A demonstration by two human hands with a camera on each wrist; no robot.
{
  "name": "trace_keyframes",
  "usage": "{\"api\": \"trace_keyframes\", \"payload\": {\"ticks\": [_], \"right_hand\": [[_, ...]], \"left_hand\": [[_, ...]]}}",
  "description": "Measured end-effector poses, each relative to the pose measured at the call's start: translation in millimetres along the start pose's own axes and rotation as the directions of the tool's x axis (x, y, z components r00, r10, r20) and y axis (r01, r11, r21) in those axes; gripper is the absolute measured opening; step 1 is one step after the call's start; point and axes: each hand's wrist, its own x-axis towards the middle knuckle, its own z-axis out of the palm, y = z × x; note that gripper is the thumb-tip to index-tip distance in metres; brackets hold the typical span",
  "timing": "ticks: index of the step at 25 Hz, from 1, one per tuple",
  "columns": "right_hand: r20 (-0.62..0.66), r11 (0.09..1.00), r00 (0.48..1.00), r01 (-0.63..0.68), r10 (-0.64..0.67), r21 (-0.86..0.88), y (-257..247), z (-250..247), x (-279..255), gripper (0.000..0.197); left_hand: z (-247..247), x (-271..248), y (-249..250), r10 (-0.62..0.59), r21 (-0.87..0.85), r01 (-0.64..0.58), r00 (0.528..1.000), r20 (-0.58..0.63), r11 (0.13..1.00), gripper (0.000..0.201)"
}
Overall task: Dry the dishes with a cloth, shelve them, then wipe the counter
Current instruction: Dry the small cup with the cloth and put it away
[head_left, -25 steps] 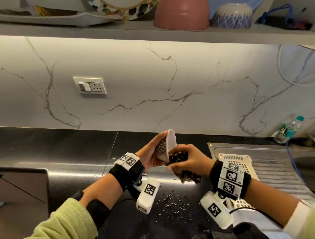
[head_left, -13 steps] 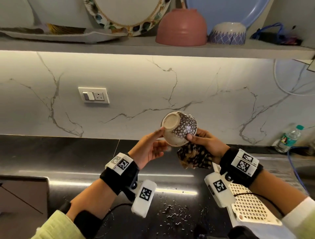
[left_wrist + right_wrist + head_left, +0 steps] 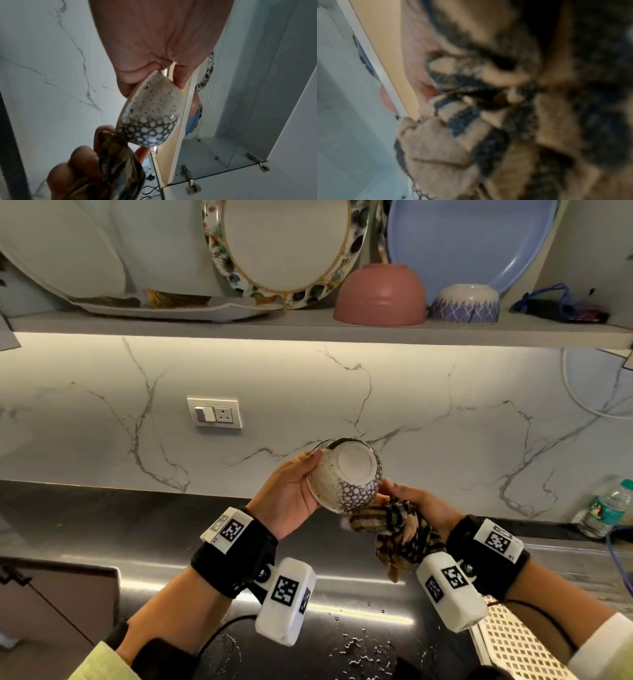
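Note:
A small speckled bowl (image 3: 346, 475) with a dark bubble pattern is held up in front of the marble wall, its pale foot turned toward me. My left hand (image 3: 291, 494) grips it at the rim, thumb on the outside; the left wrist view shows the bowl (image 3: 150, 115) pinched at its edge. My right hand (image 3: 416, 508) clutches a bunched tan-and-dark patterned cloth (image 3: 400, 534) just below and right of the bowl, fingertips touching the bowl's side. The cloth (image 3: 505, 121) fills the right wrist view, blurred.
A shelf (image 3: 308, 328) above carries leaning plates, an upturned pink bowl (image 3: 380, 296) and a blue-patterned bowl (image 3: 466, 302). Water drops lie on the dark counter (image 3: 359, 648). A white perforated rack (image 3: 513, 642) sits at lower right, a water bottle (image 3: 606, 508) by the wall.
Both hands have lifted the bowl higher and turned it so its foot faces me. The cloth came out from the bowl and now hangs bunched in my right hand beside it.

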Motion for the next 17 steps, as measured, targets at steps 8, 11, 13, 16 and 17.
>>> {"api": "trace_keyframes", "payload": {"ticks": [8, 11, 13, 16, 17], "right_hand": [[0.104, 0.949, 0.944, 0.314, -0.314, 0.025, -51.8, 57.4, 18.0, 0.053], [0.188, 0.928, 0.909, 0.370, -0.371, 0.041, -73.7, 75.7, 27.7, 0.047], [0.197, 0.922, 0.901, 0.382, -0.387, 0.064, -82.4, 80.5, 34.9, 0.050], [0.194, 0.925, 0.905, 0.375, -0.379, 0.056, -94.1, 84.0, 42.4, 0.065], [0.193, 0.931, 0.911, 0.360, -0.363, 0.050, -99.0, 85.1, 44.3, 0.074]], "left_hand": [[1.4, -19.5, 66.3, 0.276, 0.619, -0.230, 0.961, 0.023, 0.751, 0.115], [5.1, -15.2, 89.4, 0.438, 0.854, -0.398, 0.868, 0.233, 0.336, 0.126], [10.2, -10.1, 107.6, 0.420, 0.844, -0.463, 0.846, 0.330, 0.270, 0.118], [4.0, -1.1, 128.1, 0.409, 0.850, -0.496, 0.823, 0.394, 0.178, 0.113], [1.3, 2.2, 134.0, 0.417, 0.854, -0.502, 0.811, 0.410, 0.136, 0.110]]}}
